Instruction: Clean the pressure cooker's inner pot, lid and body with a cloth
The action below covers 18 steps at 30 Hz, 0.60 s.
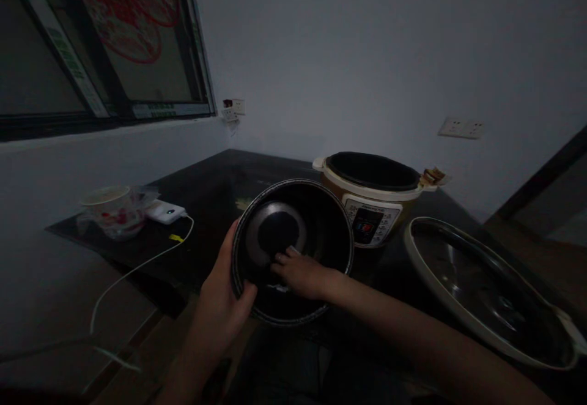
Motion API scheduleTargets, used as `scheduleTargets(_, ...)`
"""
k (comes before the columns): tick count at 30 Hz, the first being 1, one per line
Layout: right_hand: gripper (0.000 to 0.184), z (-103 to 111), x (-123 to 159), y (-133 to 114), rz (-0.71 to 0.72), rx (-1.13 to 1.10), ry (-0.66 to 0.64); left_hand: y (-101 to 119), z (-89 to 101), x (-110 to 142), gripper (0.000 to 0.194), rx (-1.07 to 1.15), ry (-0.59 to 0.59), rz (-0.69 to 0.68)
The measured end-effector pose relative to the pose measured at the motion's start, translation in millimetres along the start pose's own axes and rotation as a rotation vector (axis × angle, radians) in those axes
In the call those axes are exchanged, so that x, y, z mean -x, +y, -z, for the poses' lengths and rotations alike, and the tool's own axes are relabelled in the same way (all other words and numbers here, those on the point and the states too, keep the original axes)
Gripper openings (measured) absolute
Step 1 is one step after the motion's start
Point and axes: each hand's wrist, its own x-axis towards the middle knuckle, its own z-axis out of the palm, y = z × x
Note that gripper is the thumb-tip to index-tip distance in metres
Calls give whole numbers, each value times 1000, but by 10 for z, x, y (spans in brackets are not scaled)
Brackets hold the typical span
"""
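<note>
My left hand (224, 295) grips the left rim of a black inner pot (321, 221), which is tilted with its opening toward me. My right hand (300, 273) reaches inside the pot, fingers pressed against its bottom on something small and pale that I cannot make out. Behind the pot stands the cooker body (373, 206), open, with a control panel on its front. The cooker's lid (486, 289) lies upside down at the right.
All of this stands on a dark table (206, 191). At its left end sit a wrapped bowl (114, 209) and a white power bank (166, 212) with a white cable (132, 270) trailing off the edge. A window is at the upper left; wall sockets (461, 128) are behind.
</note>
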Motion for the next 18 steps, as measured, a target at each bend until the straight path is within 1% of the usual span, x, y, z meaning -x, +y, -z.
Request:
scheduleTargets(2,31,-5,-4,-1,0,5,1,11,-7,8,82,-10,-7,-17)
scheduleTargets(4,32,53,-7,59,-48,19,37,4,-10,5,81,-7,-7,-43)
scheduleTargets(9,39,364,-54,374,-227,51,168,-27,-4,-18,80,13,-11,-87)
scheduleTargets(12,44,527,-144,507,-294,59,235,-13,-1,-7,78,42,-26,-92)
scheduleTargets(15,50,598,-249,480,-324,59,283,14,-1,11,75,49,-35,-99)
scheduleTargets(18,50,563,-319,317,-286,62,293,26,-3,16,75,26,-37,-104)
